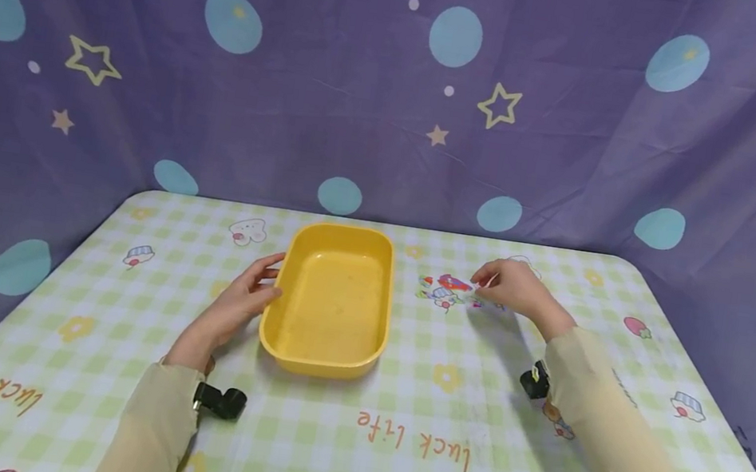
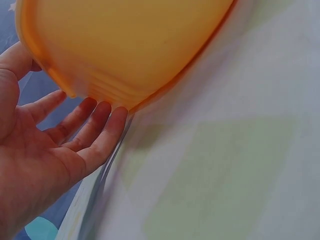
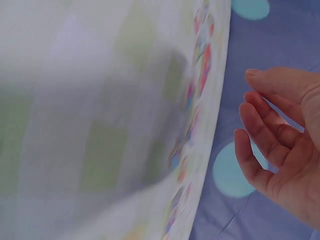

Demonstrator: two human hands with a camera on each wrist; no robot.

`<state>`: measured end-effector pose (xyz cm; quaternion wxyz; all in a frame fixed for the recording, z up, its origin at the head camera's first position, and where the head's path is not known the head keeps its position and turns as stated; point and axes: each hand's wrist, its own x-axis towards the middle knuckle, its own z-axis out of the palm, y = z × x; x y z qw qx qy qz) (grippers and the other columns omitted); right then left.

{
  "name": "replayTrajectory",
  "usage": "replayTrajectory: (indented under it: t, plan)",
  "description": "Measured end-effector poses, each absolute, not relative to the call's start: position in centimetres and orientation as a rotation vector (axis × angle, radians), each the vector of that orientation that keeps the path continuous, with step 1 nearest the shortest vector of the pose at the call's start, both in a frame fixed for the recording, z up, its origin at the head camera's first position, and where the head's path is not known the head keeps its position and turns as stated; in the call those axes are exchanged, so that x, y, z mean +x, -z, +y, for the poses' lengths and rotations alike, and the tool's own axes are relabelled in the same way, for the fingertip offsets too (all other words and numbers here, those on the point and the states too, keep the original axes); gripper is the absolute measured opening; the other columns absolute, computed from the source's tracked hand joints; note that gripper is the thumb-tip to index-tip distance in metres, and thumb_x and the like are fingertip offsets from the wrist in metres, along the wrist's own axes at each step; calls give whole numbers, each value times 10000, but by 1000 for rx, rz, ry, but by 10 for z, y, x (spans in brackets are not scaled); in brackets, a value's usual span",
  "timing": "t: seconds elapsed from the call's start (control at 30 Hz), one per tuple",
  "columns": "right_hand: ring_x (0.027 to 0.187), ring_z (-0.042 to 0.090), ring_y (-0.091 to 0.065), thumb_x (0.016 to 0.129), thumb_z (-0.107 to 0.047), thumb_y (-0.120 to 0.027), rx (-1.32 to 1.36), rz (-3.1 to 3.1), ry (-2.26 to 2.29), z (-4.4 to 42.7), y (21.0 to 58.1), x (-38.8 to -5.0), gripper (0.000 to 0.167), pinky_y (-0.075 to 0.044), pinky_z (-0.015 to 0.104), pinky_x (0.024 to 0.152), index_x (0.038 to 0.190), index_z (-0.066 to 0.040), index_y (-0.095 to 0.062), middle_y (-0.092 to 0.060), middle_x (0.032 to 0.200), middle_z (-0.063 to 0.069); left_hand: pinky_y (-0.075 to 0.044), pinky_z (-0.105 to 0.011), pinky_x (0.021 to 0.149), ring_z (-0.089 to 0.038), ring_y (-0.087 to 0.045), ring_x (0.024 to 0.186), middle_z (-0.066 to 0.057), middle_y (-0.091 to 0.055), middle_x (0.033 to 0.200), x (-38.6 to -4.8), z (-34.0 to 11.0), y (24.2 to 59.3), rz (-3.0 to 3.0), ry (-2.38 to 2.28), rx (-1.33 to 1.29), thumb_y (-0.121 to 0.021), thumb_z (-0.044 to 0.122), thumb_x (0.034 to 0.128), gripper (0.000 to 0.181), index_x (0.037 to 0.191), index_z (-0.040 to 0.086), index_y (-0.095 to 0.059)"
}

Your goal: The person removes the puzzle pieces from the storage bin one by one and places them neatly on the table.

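Note:
A yellow rectangular plastic bin point(image 1: 328, 302) stands on the table, its inside bare. My left hand point(image 1: 241, 301) is at its left side, fingertips against the outer wall and thumb by the rim. In the left wrist view the fingers point(image 2: 102, 125) are spread and touch the bin's wall point(image 2: 125, 50). Over on the right, small colourful pieces point(image 1: 454, 283) lie scattered flat; their kind is too small to tell. My right hand point(image 1: 512, 285) hovers just above their right end. The right wrist view shows its fingers point(image 3: 270, 127) loosely bent, apart from the pieces point(image 3: 205, 67), with nothing visible between them.
A green-and-white checked cloth point(image 1: 316, 469) with printed cakes, flowers and lettering covers the table. Behind the table hangs a purple curtain point(image 1: 296, 95) with stars and blue dots. Each wrist carries a small black camera point(image 1: 220, 401).

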<state>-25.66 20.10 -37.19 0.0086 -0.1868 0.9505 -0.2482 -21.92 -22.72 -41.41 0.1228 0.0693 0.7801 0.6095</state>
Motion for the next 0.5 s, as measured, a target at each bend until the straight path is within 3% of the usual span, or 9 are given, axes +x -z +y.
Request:
replayTrajectory:
  t: [0.5]
  plan:
    - [764, 133, -596, 772, -130, -687, -818, 2854, 847, 145, 353, -253, 150, -479, 273, 689, 917, -100, -709, -654, 882, 8, -467, -205, 768, -329, -395, 1194, -192, -270, 1400, -217, -226, 410, 2264, -1792, 237, -500, 136, 906, 639, 1458, 195, -182]
